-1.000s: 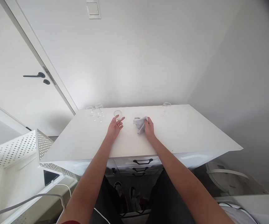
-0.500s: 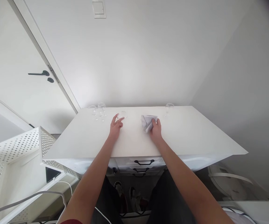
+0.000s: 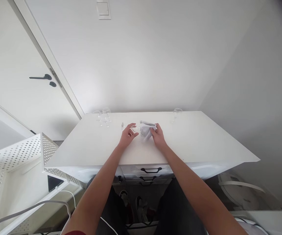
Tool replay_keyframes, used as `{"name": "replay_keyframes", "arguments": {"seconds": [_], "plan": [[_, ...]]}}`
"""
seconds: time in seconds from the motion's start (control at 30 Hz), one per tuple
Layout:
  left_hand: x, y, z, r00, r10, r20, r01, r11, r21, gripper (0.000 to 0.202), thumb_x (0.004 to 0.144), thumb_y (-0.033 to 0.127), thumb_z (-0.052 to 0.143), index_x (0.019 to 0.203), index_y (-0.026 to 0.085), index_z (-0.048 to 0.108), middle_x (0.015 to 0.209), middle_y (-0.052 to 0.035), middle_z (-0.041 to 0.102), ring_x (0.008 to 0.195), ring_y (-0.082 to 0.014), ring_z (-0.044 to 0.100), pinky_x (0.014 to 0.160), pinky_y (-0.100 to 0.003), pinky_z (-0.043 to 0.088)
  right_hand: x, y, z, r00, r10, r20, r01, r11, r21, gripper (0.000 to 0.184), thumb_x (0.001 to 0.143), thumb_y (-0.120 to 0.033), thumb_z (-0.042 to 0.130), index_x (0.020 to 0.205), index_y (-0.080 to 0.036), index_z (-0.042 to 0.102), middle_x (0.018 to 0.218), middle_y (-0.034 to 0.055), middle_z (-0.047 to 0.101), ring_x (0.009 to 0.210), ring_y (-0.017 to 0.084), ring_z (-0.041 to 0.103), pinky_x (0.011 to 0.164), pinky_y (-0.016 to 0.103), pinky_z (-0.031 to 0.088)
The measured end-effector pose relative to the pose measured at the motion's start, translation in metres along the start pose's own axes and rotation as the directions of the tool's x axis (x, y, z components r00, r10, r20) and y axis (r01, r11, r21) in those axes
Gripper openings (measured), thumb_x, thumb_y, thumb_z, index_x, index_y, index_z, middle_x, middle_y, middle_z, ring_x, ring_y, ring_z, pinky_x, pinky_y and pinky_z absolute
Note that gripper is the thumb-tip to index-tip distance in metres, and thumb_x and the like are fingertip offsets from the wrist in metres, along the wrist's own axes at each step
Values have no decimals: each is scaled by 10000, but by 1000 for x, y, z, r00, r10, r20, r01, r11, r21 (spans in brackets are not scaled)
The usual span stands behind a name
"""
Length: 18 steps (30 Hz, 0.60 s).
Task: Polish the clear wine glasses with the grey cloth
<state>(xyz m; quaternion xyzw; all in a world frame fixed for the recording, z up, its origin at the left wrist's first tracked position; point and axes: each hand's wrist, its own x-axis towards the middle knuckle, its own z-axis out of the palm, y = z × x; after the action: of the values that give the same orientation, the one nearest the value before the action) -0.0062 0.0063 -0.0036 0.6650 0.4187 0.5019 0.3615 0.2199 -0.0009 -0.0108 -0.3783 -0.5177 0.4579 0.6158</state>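
Note:
My left hand is closed around a clear wine glass, which lies tilted sideways with its foot out to the left and its bowl toward the right. In my right hand is a light grey cloth, bunched and held against the glass's rim end. Whether the cloth reaches inside the bowl I cannot tell. Both hands are just above the white cabinet top.
Several clear stemmed glasses stand together at the back left of the cabinet top. Another glass stands at the back right. A white perforated shelf is at the left, and dark drawer handles are at the front.
My left hand has lifted the glass and tipped it sideways, moving it right. My right hand has brought the cloth left, up to the glass. The other glasses have not moved.

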Motion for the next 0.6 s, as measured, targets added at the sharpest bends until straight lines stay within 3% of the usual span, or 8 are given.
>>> {"name": "replay_keyframes", "arguments": {"seconds": [0.07, 0.13, 0.2, 0.27, 0.33, 0.43, 0.6], "plan": [[0, -3, -1, 1000, -9, 8, 9, 1000, 15, 560, 864, 381, 772, 1391, 334, 589, 1230, -45, 700, 658, -75, 573, 684, -267, 509, -3, -1, 2, 992, 12, 127, -15, 1000, 22, 323, 934, -544, 682, 1038, -264, 561, 1008, 12, 658, 929, 190, 625, 870, 331, 530], [0, -5, -1, 1000, -10, 11, 10, 1000, 21, 572, 880, 418, 751, 1420, 348, 578, 1256, -43, 681, 587, -48, 514, 646, -263, 519, -6, -3, 3, 964, 17, 264, -29, 999, 39, 398, 929, -503, 708, 1232, -294, 556, 1201, 40, 666, 1070, 220, 642, 965, 384, 529], [0, -6, -1, 999, 9, 43, -11, 999, 42, 580, 890, 431, 736, 1441, 344, 576, 1258, -51, 663, 574, -43, 505, 633, -259, 529, -10, -5, 5, 922, 17, 386, -28, 999, 22, 699, 903, -455, 753, 1501, -347, 410, 1362, 61, 623, 1212, 247, 620, 1069, 444, 498], [0, -6, -1, 993, 45, 111, -54, 995, 81, 563, 895, 424, 727, 1435, 331, 596, 1240, -57, 646, 590, -50, 519, 642, -260, 540, -12, -6, 6, 886, 16, 464, -10, 1000, -13, 976, 878, -424, 784, 1652, -389, 190, 1441, 66, 587, 1297, 262, 588, 1139, 486, 458], [0, -5, -1, 982, 71, 176, -93, 989, 116, 540, 901, 409, 715, 1424, 319, 615, 1193, -57, 635, 621, -65, 543, 663, -263, 551, -12, -6, 7, 864, 14, 503, 3, 999, -34, 1060, 874, -423, 785, 1684, -401, 103, 1461, 65, 584, 1323, 272, 575, 1165, 509, 439], [-1, -3, 0, 967, 68, 245, -98, 989, 112, 538, 935, 390, 663, 1459, 301, 574, 1140, -58, 626, 650, -81, 583, 678, -266, 557, -9, -6, 4, 854, 37, 519, -15, 999, -46, 1016, 875, -434, 784, 1687, -365, 176, 1392, 72, 630, 1265, 283, 598, 1149, 526, 448], [-1, 1, 0, 972, 23, 234, -39, 997, 64, 559, 972, 390, 615, 1508, 292, 491, 1122, -61, 656, 652, -89, 627, 644, -252, 524, -5, -6, 2, 901, 87, 425, -126, 990, 64, 956, 890, -417, 756, 1674, -383, 210, 1282, 50, 635, 1144, 249, 628, 1053, 451, 515]]}}
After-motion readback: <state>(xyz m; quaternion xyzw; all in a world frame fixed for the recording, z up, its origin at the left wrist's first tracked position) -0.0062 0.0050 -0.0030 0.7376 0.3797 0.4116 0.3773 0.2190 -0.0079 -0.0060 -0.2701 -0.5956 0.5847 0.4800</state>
